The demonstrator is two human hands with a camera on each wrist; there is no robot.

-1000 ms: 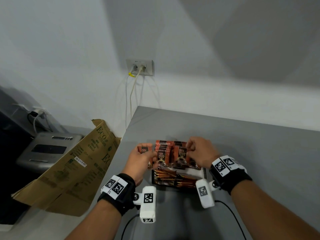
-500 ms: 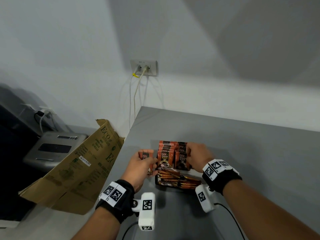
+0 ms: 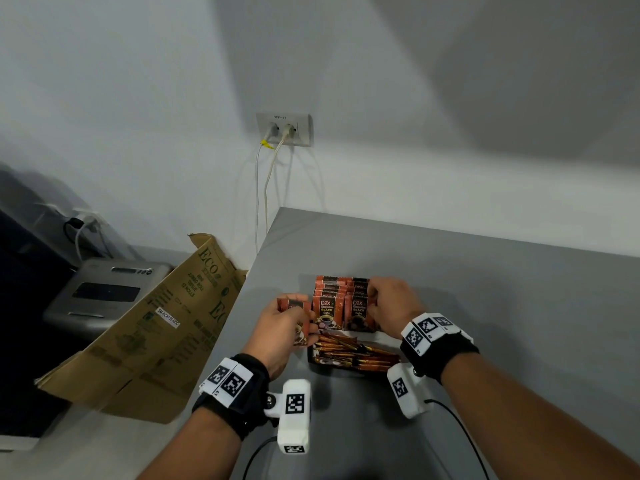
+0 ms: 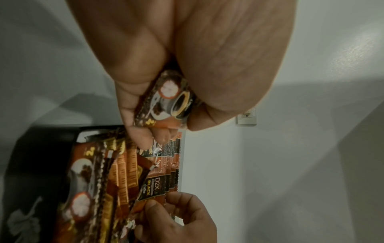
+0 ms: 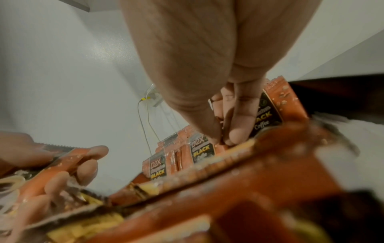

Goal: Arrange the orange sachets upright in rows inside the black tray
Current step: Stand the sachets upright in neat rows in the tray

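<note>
A black tray [image 3: 349, 370] sits on the grey counter, its far half filled with upright orange sachets [image 3: 327, 308] in two rows. Loose sachets [image 3: 353, 351] lie flat in a heap in its near half. My left hand [image 3: 287, 327] holds a small bunch of sachets [image 3: 294, 304] just left of the tray; in the left wrist view my fingers curl round the held sachet [image 4: 166, 102]. My right hand [image 3: 388, 304] pinches the right edge of the front sachet in the right row [image 3: 358, 311], thumb and fingers closed on it in the right wrist view [image 5: 224, 129].
A folded brown cardboard box [image 3: 145, 327] leans off the counter's left edge [image 3: 242, 299]. A grey machine [image 3: 100, 292] stands beyond it. A wall socket [image 3: 284, 128] with two cables is above the counter's far corner. The counter to the right is bare grey surface [image 3: 502, 306].
My left hand has stayed beside the tray with its sachets. My right hand has shifted slightly along the right row, still on the upright sachets. The head view has moved a little.
</note>
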